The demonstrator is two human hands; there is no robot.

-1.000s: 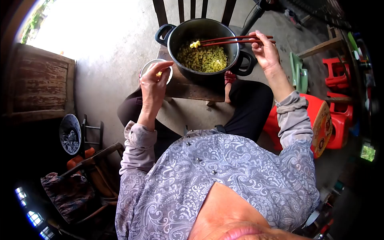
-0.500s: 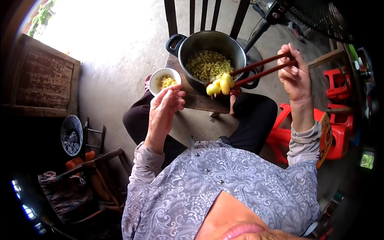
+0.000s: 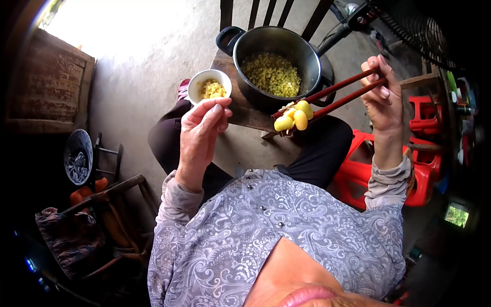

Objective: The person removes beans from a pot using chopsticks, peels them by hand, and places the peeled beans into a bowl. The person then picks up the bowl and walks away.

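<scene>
My right hand [image 3: 382, 97] grips a pair of dark red chopsticks [image 3: 348, 97]. At their tips sit several glossy yellow oval food pieces [image 3: 294, 116], in front of the pot's lower side. A dark pot [image 3: 309, 56] with black handles holds yellow-green, bean-like grains [image 3: 271, 74]. My left hand [image 3: 205, 120] is closed in a pinch, thumb against the index finger, its fingertips overlapping the near rim of a white bowl [image 3: 193, 92]. I cannot tell what, if anything, is in that pinch. Yellow food [image 3: 212, 89] lies in the bowl.
The pot stands on a wooden chair [image 3: 245, 118] between my knees. Red plastic stools [image 3: 422, 184] stand at the right, below a black fan [image 3: 409, 38]. At the left are a wooden panel [image 3: 48, 82], a round basin [image 3: 78, 156] and a chair with cloth [image 3: 71, 240].
The chopsticks with the yellow pieces have shifted away from the pot's opening, toward me and slightly right. The left hand has moved slightly relative to the bowl. The view has tilted a little.
</scene>
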